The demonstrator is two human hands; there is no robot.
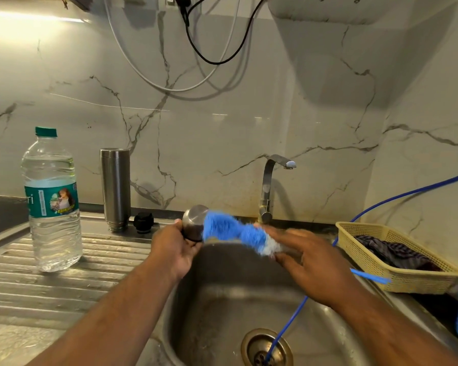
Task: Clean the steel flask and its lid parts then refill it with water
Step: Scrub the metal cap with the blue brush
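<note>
Left grip (175, 249): steel cap (193, 225); right grip (310, 260): brush (230, 229); label (52, 199) "ri".

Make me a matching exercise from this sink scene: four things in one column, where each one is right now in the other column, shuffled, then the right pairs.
Things
1. steel flask
2. steel cup lid
3. black stopper
4. blue brush

Places
A. held in the right hand
B. sitting on the drainboard, just right of the flask
C. standing mouth down on the drainboard
D. gripped by the left hand over the sink

Pairs: 1-C, 2-D, 3-B, 4-A
</note>
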